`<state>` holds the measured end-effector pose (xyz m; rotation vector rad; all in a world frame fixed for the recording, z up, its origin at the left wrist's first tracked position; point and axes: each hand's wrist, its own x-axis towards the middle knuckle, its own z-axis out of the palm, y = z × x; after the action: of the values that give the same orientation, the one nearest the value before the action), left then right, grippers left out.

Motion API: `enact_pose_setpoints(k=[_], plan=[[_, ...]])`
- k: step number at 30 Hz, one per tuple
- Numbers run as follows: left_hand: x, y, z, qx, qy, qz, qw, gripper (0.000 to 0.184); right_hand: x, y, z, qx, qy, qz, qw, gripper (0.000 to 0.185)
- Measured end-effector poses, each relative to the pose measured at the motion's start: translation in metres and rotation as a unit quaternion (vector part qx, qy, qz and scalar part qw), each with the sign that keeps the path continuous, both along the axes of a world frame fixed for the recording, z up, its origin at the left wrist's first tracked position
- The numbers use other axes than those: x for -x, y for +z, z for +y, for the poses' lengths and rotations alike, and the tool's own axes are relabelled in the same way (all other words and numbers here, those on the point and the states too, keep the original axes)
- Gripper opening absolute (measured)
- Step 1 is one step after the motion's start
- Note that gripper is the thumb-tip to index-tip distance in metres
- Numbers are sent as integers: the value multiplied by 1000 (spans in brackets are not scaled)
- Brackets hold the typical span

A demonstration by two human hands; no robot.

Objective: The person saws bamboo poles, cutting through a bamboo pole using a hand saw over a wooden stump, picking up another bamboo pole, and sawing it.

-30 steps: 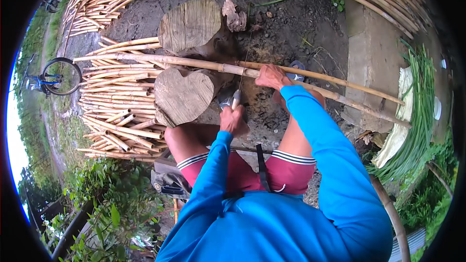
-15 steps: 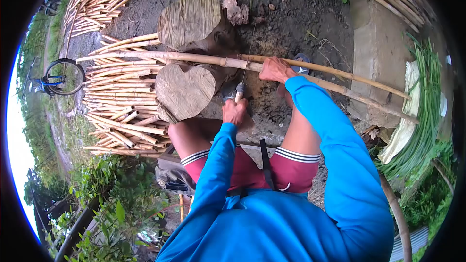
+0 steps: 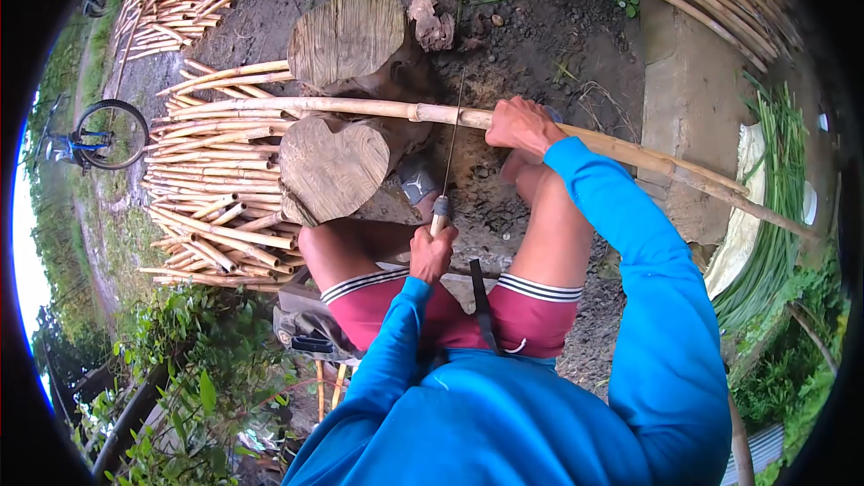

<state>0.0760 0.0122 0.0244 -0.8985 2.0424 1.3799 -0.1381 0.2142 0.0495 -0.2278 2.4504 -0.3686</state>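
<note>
My right hand [image 3: 524, 128] is closed around a long bamboo pole [image 3: 378, 109], which runs across in front of me. The pole passes by two heart-shaped cut wood blocks, a far one [image 3: 346, 36] and a near one [image 3: 335, 166]. In my left hand [image 3: 431, 254] is the light handle of a long thin-bladed tool [image 3: 440, 213], its blade seen nearly edge-on. That blade crosses the pole just left of my right hand; whether it is a saw or a knife I cannot tell. A second pole lies partly hidden behind the first.
Cut bamboo pieces [image 3: 225, 157] are piled left of the blocks, and more long poles [image 3: 693, 0] curve along the far edge. At right are a concrete ledge [image 3: 675, 99] and long green leaves [image 3: 776, 216] on a pale sheet. A bicycle wheel [image 3: 111, 137] stands far left.
My left hand has drawn the bladed tool back toward my body. The bamboo pole has shifted to the right, with my right hand still gripping it.
</note>
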Motion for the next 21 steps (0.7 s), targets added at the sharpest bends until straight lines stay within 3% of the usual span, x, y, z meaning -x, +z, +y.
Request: enact_pose_setpoints(k=[2, 6, 7, 10, 12, 13, 16, 17, 19, 21], plan=[[2, 20, -4, -59, 13, -54, 997, 41, -9, -3, -1, 36, -3, 27, 999, 34], [-13, 32, -16, -19, -33, -80, 996, 45, -19, -32, 1, 40, -19, 10, 999, 34], [-30, 22, -22, -17, -31, -85, 996, 45, -20, -17, -1, 49, -30, -35, 998, 37], [-57, 6, -31, 109, -145, 134, 974, 48, -25, -16, 2, 35, -46, -55, 997, 36], [-63, 25, -28, 57, -82, -47, 994, 50, -30, -20, 5, 28, -47, -30, 998, 35], [-56, 40, -25, 34, -82, -75, 993, 51, -31, -13, 3, 22, -58, -39, 997, 35], [-49, 36, -16, 65, -75, -38, 994, 51, -31, -17, 2, 10, -70, -15, 997, 38], [-45, 24, -13, 68, -108, 24, 991, 46, -31, -22, 2, 13, -71, -12, 997, 38], [-9, -10, 1, -3, -16, -57, 998, 42, -30, -22, -1, 17, -72, -9, 997, 37], [51, 2, 17, -131, 20, -81, 988, 32, -34, -19, -2, 16, -77, -5, 997, 35]])
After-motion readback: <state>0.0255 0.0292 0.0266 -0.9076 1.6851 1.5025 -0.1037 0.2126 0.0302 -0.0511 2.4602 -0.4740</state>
